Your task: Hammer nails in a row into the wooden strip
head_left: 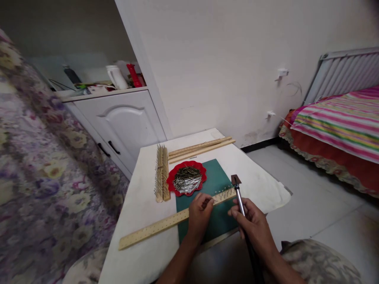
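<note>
My left hand (199, 216) is closed in a pinch over a long wooden strip (154, 232) dotted with rows of small holes. A thin nail (215, 201) shows at its fingertips. In my right hand (255, 225) is a hammer (240, 202), gripped by the handle with its head raised above the strip's right end. Several nails (226, 194) stand upright in that end. Under the strip lies a green mat (217, 173). Just beyond my left hand sits a red scalloped dish (171, 182) heaped with loose nails (187, 179).
Left of the dish, wooden strips (162, 173) bristle with nails. Plain wooden strips (201, 150) lie at the back of the white table (139, 213). A wall stands behind, a cabinet (124, 122) and floral curtain (56, 165) left, a bed (340, 122) right.
</note>
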`<state>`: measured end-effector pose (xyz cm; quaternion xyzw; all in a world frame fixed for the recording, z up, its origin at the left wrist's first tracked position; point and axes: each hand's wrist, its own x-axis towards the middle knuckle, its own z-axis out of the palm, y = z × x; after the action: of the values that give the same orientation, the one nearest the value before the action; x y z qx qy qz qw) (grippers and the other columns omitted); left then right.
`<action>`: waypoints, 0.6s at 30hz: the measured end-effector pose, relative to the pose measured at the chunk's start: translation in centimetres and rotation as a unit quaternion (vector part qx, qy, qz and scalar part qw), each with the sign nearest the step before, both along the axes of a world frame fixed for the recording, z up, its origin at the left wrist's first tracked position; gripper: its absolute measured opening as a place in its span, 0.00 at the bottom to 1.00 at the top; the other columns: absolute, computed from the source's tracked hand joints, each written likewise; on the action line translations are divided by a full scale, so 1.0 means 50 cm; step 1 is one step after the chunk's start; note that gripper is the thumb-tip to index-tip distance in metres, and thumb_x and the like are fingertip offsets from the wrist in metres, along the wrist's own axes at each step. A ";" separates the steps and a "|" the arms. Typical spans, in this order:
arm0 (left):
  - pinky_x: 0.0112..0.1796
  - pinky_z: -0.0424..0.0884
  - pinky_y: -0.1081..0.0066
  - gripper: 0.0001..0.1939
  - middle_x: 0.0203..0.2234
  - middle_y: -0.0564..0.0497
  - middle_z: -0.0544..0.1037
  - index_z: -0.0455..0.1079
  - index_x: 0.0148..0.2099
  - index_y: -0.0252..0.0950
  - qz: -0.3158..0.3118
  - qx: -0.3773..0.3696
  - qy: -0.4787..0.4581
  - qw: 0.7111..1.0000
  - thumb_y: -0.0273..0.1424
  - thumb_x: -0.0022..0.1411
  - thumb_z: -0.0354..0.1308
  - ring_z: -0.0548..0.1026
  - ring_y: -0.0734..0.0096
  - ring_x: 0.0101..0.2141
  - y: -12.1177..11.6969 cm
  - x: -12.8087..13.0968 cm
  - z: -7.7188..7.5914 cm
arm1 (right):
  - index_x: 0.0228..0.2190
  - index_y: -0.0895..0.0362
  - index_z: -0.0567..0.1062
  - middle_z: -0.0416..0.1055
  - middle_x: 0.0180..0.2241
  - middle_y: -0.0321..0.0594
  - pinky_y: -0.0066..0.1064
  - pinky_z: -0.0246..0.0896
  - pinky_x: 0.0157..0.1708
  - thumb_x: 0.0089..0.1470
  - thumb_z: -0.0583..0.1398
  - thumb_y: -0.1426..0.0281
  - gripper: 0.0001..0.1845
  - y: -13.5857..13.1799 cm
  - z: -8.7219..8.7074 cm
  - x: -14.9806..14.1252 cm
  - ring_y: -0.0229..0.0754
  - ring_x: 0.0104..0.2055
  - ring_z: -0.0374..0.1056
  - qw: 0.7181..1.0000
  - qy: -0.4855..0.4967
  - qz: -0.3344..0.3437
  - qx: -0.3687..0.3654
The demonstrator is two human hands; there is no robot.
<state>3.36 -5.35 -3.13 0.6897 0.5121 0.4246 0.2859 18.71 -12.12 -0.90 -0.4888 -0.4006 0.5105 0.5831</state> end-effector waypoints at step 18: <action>0.29 0.58 0.76 0.08 0.25 0.54 0.67 0.65 0.29 0.37 0.001 0.060 0.209 0.976 0.29 0.59 0.47 0.67 0.75 0.28 0.008 0.020 -0.016 | 0.37 0.55 0.67 0.70 0.26 0.32 0.20 0.45 0.09 0.49 0.60 0.63 0.13 0.001 0.001 0.004 0.25 0.10 0.52 1.000 0.012 0.013 -0.006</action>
<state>4.36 -4.93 -3.92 0.7784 0.5349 0.3017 0.1302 18.92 -12.05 -0.86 -0.4808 -0.3966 0.5268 0.5779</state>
